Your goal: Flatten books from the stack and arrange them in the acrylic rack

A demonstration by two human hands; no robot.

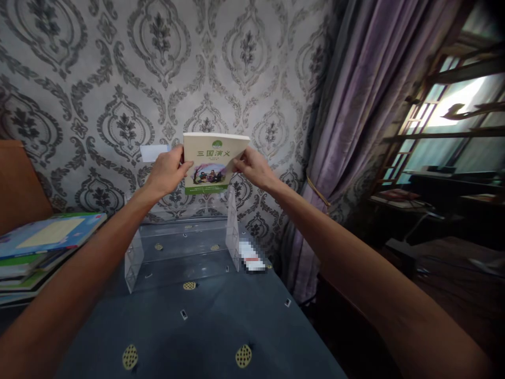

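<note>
A book [208, 166] with a cream cover, green Chinese title, a picture of seated figures and a green lower band is held upright in front of the wall. My left hand [165, 171] grips its left edge, thumb on the front cover. On the opposite edge my right hand [253, 167] is closed in the same way. Below the book, a clear plastic rack [233, 231] with two upright side panels stands on the table. The book is above the rack's back part; whether they touch I cannot tell.
A dark blue cloth with pineapple prints covers the table [189, 337]. Several books [51, 237] are stacked at the left, by a brown panel [21, 184]. A blurred white item [252, 255] lies right of the rack. A purple curtain [351, 116] hangs beyond the table's right edge.
</note>
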